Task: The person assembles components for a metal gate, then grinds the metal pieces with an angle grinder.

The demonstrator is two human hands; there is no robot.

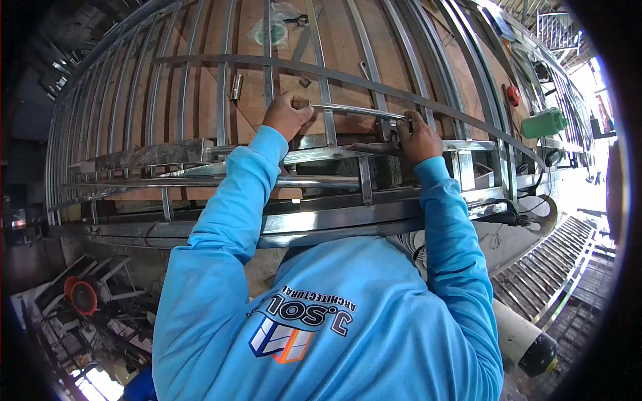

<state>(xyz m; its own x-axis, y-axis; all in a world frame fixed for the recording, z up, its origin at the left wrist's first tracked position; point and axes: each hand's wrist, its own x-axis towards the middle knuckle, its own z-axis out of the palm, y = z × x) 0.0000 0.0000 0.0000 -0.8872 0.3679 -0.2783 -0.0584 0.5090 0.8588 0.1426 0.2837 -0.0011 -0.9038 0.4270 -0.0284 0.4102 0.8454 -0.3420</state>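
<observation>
A thin shiny metal rod spans between my two hands above the metal bar frame. My left hand is closed on its left end, fingers wrapped round it. At the right end, my right hand is closed near the rod and a dark metal piece; its fingers partly hide what it grips. Below the hands run long metal rails. A long flat grey bar lies slantwise across the frame beyond the rod.
A short metal tube lies on the brown board left of my hands. To the right are a red tape measure and a green bottle. A clear bag is at the back. An orange round object sits lower left.
</observation>
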